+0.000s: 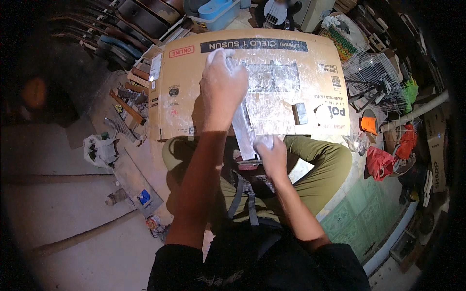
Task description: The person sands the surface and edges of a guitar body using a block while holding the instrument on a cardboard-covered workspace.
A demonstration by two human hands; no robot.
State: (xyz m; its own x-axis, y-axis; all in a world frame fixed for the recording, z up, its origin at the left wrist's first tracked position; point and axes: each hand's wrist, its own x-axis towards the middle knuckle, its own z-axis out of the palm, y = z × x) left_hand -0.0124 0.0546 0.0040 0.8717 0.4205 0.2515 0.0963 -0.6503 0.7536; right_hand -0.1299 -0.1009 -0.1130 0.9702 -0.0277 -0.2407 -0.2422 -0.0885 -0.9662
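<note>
A long, narrow pale bar (244, 133), coated in white dust, slopes from the cardboard's near edge toward my lap. My left hand (224, 80) is closed over the far end of it, knuckles white with dust; whatever lies under its fingers is hidden. At the near end, my right hand (272, 153) grips the bar, with dusty thumb and fingers around its side. A small dark grey block (300, 114) lies on the cardboard to the right of the bar. Beneath all this is a flat brown cardboard box (184, 97), smeared with white powder.
My crossed legs in green trousers (323, 155) are at the cardboard's near edge. Guitar bodies (145, 17) and a blue tub (213, 9) stand beyond. On the right are a white wire cage (374, 77) and red cloth (380, 162); tools and wood scraps (128, 109) lie left.
</note>
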